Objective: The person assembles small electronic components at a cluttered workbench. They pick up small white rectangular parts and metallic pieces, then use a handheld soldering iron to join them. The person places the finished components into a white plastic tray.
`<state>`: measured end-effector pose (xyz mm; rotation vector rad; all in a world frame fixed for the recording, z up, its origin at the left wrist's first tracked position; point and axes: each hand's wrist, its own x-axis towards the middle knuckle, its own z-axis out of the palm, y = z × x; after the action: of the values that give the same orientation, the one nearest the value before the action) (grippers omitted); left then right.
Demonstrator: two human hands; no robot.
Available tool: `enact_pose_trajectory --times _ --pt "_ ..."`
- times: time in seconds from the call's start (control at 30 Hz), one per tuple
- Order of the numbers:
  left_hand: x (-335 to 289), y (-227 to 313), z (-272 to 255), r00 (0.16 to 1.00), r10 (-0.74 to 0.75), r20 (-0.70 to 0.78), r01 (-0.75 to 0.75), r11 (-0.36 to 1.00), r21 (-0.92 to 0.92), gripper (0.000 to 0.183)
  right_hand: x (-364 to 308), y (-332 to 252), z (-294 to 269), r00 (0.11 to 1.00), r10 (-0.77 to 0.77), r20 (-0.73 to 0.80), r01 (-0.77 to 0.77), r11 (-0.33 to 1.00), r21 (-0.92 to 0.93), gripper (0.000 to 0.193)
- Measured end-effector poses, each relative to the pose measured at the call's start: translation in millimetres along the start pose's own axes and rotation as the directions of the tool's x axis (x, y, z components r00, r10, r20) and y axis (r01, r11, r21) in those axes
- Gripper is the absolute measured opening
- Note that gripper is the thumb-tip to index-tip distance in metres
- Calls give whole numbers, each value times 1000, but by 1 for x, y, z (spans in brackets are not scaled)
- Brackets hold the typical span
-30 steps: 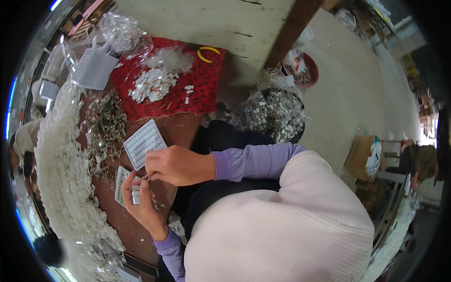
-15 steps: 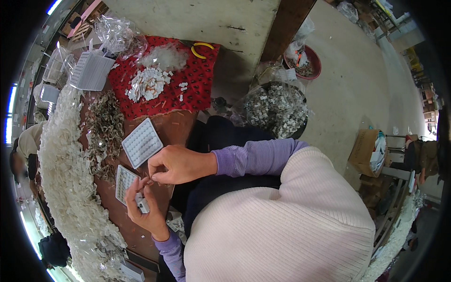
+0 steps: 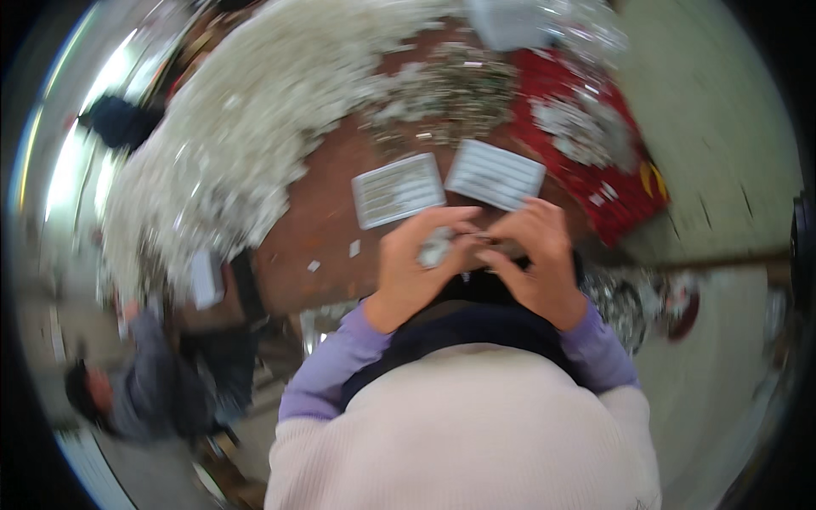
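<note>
My left hand (image 3: 413, 269) is closed around a small whitish piece (image 3: 436, 247) that shows between thumb and palm, blurred by motion. Close against it, my right hand (image 3: 539, 257) is pinched, its fingertips meeting those of the left. A thin brownish sliver shows where they meet, too small and smeared to name. Just beyond the hands lie two shallow trays with rows: a white-rimmed tray (image 3: 364, 204) with greyish-brown rows at left, and a paler tray (image 3: 495, 174) at right.
A big heap of whitish translucent pieces (image 3: 229, 127) covers the table's left side. Behind the trays is a grey-brown pile (image 3: 459, 93). A red cloth (image 3: 616, 217) bears white pieces (image 3: 571, 127) and a yellow-handled tool (image 3: 654, 182). Another person (image 3: 161, 382) is at lower left.
The whole view has swung round, so the table now lies ahead and the trays sit beyond my hands. My hands stay together at the fingertips, with the whitish piece still in the left.
</note>
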<state>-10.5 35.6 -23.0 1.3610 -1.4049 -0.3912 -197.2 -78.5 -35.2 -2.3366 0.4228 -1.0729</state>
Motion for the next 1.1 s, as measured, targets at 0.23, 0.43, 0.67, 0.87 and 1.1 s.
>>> enact_pose_trajectory --times 0.23,0.43,0.67,0.87,1.1 --pt "-9 -3 -42 962 -271 -44 249 929 -274 24 25 -20 22 996 -58 62 63 993 -96 10" --pt "22 -26 -218 765 10 -643 340 843 418 26 16 -15 38 993 33 112 -37 999 35 12" --pt "28 -97 -372 869 121 -480 334 572 749 45 14 -14 49 984 97 153 -119 982 146 13" --pt "28 -79 -299 892 90 -443 377 395 838 25 15 -6 51 978 135 156 -171 956 241 12" --pt "37 -154 -221 970 -237 55 -7 198 980 16 7 1 42 983 132 130 -164 948 273 15"
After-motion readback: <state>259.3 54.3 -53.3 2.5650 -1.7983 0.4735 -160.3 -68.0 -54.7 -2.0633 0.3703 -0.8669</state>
